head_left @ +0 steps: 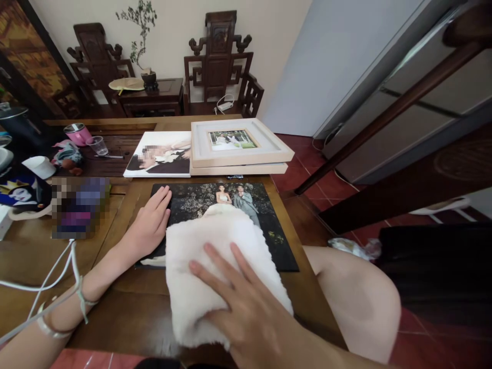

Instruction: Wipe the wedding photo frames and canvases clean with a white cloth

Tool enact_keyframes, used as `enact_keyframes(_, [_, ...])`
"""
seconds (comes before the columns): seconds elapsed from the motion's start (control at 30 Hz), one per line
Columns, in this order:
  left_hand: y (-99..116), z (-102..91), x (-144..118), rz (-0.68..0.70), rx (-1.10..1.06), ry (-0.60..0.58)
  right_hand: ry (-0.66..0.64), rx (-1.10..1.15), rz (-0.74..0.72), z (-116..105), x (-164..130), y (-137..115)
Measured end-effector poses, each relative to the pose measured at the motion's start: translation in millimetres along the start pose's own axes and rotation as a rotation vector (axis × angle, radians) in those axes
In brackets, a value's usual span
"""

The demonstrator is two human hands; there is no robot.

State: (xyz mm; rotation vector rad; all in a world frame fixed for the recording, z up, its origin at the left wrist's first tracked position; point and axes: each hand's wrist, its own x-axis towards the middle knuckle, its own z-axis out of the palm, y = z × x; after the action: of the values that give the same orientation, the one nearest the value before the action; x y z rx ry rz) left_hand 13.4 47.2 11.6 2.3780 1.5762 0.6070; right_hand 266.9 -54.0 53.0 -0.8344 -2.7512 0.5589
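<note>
A dark photo panel (pixel 274 225) showing two people in wedding clothes lies flat on the wooden table. My left hand (pixel 151 223) rests on its left edge, fingers stretched out and lying flat. Over the lower middle of the panel is spread a white fluffy cloth (pixel 226 233), which hides much of the picture and hangs past its near edge. On top of the cloth lies my right hand (pixel 238 302), its fingers spread apart and touching the fabric. The cloth's near left part is bunched beside my thumb.
Behind the panel are a white photo print (pixel 165 166) and stacked pale picture frames (pixel 196 146). A blurred phone-like object (pixel 82 207) with white cables (pixel 69 261) is at left, near a pink mug (pixel 79 134) and a clear cup (pixel 99 146). A wooden chair (pixel 407 174) stands right.
</note>
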Motion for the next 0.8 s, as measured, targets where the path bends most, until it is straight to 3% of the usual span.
enact_keyframes(0.07, [1, -0.3, 0, 0.001, 0.007, 0.005, 0.040, 0.014, 0.004, -1, -11, 6])
enact_keyframes(0.17, [0, 0.1, 0, 0.005, 0.025, 0.003, 0.094, -0.053, 0.124, -11, -11, 32])
enact_keyframes(0.3, [-1, 1.7, 0, -0.004, 0.028, 0.003, 0.168, -0.195, 0.327, -21, 14, 63])
enact_keyframes(0.4, [1, -1.2, 1, -0.008, -0.029, 0.031, 0.105, -0.236, 0.378, -22, 44, 63])
enact_keyframes(0.47, [3, -6.4, 2, -0.015, -0.116, 0.106, 0.032, -0.226, 0.316, -20, 63, 53])
enact_keyframes(0.6, [9, -17.7, 3, -0.099, -0.310, 0.269, -0.069, -0.180, -0.002, -14, 80, 32])
enact_keyframes(0.7, [11, -20.2, 3, -0.141, -0.398, 0.299, -0.113, -0.106, -0.179, -12, 66, 23])
enact_keyframes(0.8, [11, -16.9, 2, -0.113, -0.355, 0.283, -0.125, 0.009, -0.213, -15, 34, 17])
